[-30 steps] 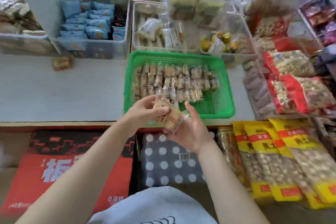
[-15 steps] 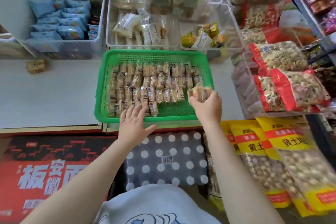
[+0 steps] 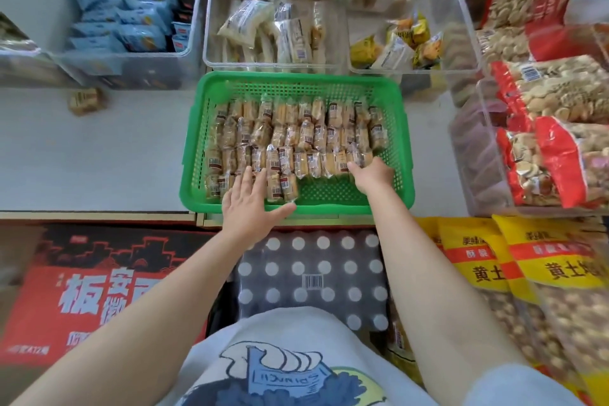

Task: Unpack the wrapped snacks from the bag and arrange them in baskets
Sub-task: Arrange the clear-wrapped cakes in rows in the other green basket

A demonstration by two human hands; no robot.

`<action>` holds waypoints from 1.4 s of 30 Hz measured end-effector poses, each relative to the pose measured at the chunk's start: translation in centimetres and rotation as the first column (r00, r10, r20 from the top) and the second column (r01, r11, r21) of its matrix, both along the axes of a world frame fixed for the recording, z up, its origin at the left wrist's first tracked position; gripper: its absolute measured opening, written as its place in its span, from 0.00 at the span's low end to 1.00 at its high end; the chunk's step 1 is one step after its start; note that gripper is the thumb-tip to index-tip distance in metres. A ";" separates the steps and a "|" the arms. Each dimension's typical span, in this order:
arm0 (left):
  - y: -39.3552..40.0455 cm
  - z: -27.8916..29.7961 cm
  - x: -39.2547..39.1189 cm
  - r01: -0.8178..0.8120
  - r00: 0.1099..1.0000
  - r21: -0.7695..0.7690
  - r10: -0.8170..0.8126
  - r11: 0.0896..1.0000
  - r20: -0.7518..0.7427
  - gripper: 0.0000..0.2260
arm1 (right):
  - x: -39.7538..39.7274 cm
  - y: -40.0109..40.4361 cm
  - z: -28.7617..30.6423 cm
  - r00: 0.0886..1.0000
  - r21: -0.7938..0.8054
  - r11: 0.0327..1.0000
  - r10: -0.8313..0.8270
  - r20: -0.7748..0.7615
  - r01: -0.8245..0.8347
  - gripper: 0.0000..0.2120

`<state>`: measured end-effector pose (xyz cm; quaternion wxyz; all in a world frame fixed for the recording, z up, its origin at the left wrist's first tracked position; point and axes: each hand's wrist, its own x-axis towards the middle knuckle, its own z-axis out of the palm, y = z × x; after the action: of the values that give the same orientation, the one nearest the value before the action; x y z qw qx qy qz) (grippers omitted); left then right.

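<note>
A green plastic basket [image 3: 400, 128] sits in the middle of the frame on a pale shelf top [image 3: 92, 155], and the wrapped snacks [image 3: 296, 135] lie inside it in tidy rows, filling the far and left part of its floor while the near right corner stays bare mesh. The left hand [image 3: 252, 204] lies flat and spread, palm down, fingers resting on the nearest row of packets at the basket's front left, thumb stretched out along the front rim; it grips nothing. The right hand [image 3: 370, 175] reaches into the basket at the right end of the third row, fingers curled down against the packets there; I cannot tell whether it holds one or only presses on them.

Behind the basket stand clear bins: one with blue packets [image 3: 131, 16] at upper left, one with pale wrapped pastries [image 3: 280, 33] straight behind. A lone snack packet [image 3: 85, 100] lies on the shelf left of the basket. Yellow bags [image 3: 514, 273] stand at lower right, a red carton [image 3: 82, 293] at lower left.
</note>
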<state>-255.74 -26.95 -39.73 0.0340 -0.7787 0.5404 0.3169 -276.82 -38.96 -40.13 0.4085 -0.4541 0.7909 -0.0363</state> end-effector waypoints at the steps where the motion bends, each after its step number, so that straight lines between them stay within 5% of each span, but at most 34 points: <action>1: 0.0 0.1 0.0 0.000 1.000 0.009 0.000 1.000 0.003 0.44 | 0.2 -0.2 0.0 1.000 0.008 1.000 -0.012 0.001 0.012 0.33; 4: 0.0 0.4 0.0 0.003 1.000 0.029 -0.003 1.000 0.003 0.44 | -0.2 -0.7 -0.2 0.968 0.083 0.985 -0.165 0.189 0.151 0.40; 8: 0.0 0.4 -0.1 0.020 1.000 0.033 -0.020 0.999 0.011 0.43 | -1.0 -0.7 -0.8 0.701 0.292 0.877 -0.480 0.528 0.381 0.47; 13: 0.1 0.2 0.1 0.029 1.000 0.014 -0.029 0.999 0.009 0.43 | 0.4 -0.6 -1.3 0.526 0.311 0.837 -0.530 0.664 0.451 0.44; 19: 0.0 0.0 0.1 0.054 0.998 0.021 -0.054 0.998 0.029 0.42 | 0.3 -0.4 -1.5 0.529 0.298 0.845 -0.516 0.674 0.444 0.44; 25: 0.0 0.1 0.1 0.056 0.998 0.029 -0.056 0.998 0.021 0.42 | 0.6 0.0 -0.4 0.644 0.282 0.876 -0.480 0.596 0.392 0.42; 30: 0.1 0.0 0.2 0.051 0.999 -0.004 -0.051 0.999 0.002 0.42 | 1.3 1.7 2.4 0.711 0.122 0.931 -0.343 0.614 0.343 0.42; 33: 0.3 0.3 0.4 -0.037 0.986 -0.102 0.020 0.994 -0.166 0.38 | 2.6 3.6 4.7 0.714 -0.033 0.949 -0.214 0.667 0.315 0.35; 36: 1.2 1.5 2.4 -0.263 0.889 -0.295 0.112 0.919 -0.443 0.29 | 5.8 4.8 6.7 0.752 -0.169 0.972 -0.014 0.659 0.166 0.18; 39: 3.1 1.8 7.6 -0.387 0.912 -0.527 0.231 0.756 -0.338 0.15 | 11.4 5.2 8.0 0.784 -0.217 0.975 0.170 0.597 -0.046 0.07; 42: 4.4 0.3 15.7 -0.481 0.868 -0.581 0.449 0.657 -0.210 0.11 | 18.9 5.0 8.5 0.771 -0.247 0.944 0.322 0.549 -0.219 0.05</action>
<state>-240.05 -22.51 -39.39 -0.3168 -0.8501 0.3968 0.1397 -257.95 -33.92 -31.67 0.5917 -0.5632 0.5477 -0.1808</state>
